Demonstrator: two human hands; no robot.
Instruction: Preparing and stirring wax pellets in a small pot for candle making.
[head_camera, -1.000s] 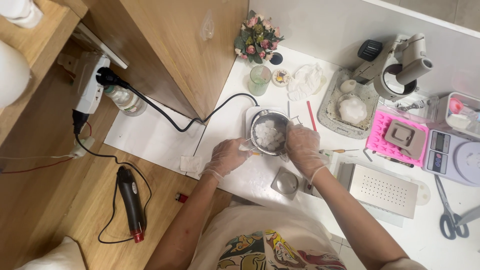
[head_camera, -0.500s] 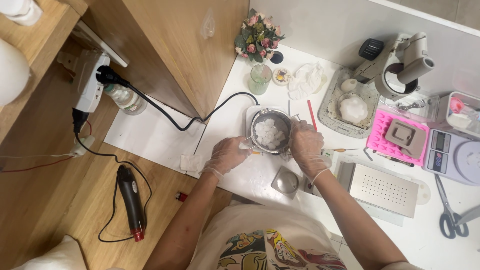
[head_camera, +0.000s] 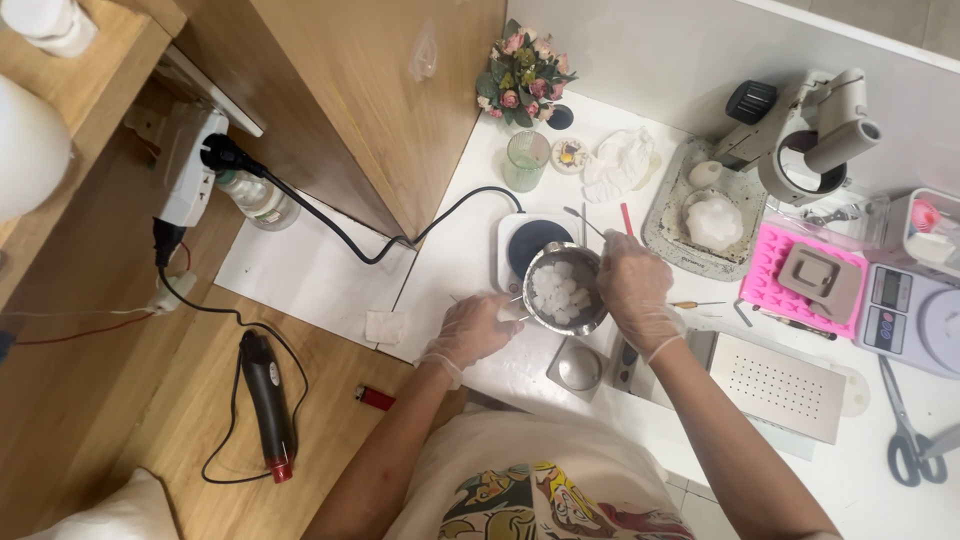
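Note:
A small metal pot (head_camera: 566, 290) full of white wax-like chunks is held just off a white hot plate (head_camera: 527, 247) with a dark round top, towards me. My right hand (head_camera: 634, 288), in a clear glove, grips the pot's right rim. My gloved left hand (head_camera: 472, 330) holds the thin handle on the pot's left side, along with a thin stick.
Behind the hot plate stand a green glass (head_camera: 525, 160), a flower posy (head_camera: 522, 77) and crumpled white gloves (head_camera: 620, 162). To the right are a speckled tray (head_camera: 671, 220) with white candles, a pink mould (head_camera: 783, 289), a scale (head_camera: 915, 315), a perforated metal plate (head_camera: 772, 383) and scissors (head_camera: 912, 444). A heat gun (head_camera: 268, 398) lies on the floor.
The pot has been lifted off the hot plate and moved towards me and to the right, uncovering the dark round top. Both hands moved with it.

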